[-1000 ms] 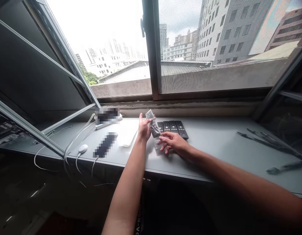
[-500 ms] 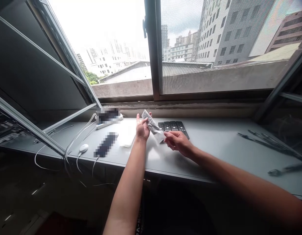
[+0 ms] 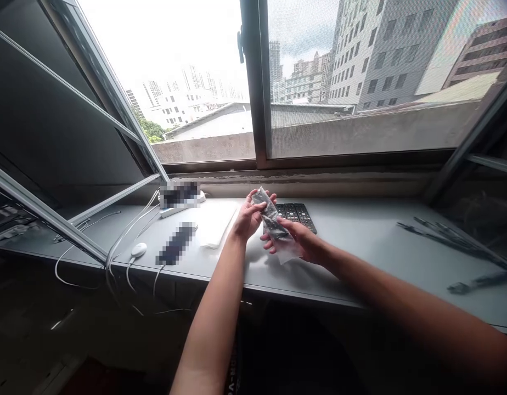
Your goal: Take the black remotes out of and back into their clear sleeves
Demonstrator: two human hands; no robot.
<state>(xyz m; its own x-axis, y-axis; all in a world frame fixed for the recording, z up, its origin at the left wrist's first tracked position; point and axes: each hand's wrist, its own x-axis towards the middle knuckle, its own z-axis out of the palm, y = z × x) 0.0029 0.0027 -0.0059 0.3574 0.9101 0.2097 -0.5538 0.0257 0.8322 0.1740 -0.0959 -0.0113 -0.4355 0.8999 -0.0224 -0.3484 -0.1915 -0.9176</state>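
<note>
Over the grey sill, both my hands hold a black remote wrapped in a clear plastic bag. My left hand grips its upper end with fingers curled round it. Lower down, my right hand closes on the bag, whose loose end hangs below the fingers. Just behind my hands, a row of black remotes lies flat on the sill.
To the left lie a white pad, a dark blurred device, a white puck with cables, and a power strip. Dark rods rest at the far right. The window frame rises behind.
My hands have come together on the bagged remote. It has swung from a raised tilt near my left hand to a lower slant across both hands, and my right hand now grips it.
</note>
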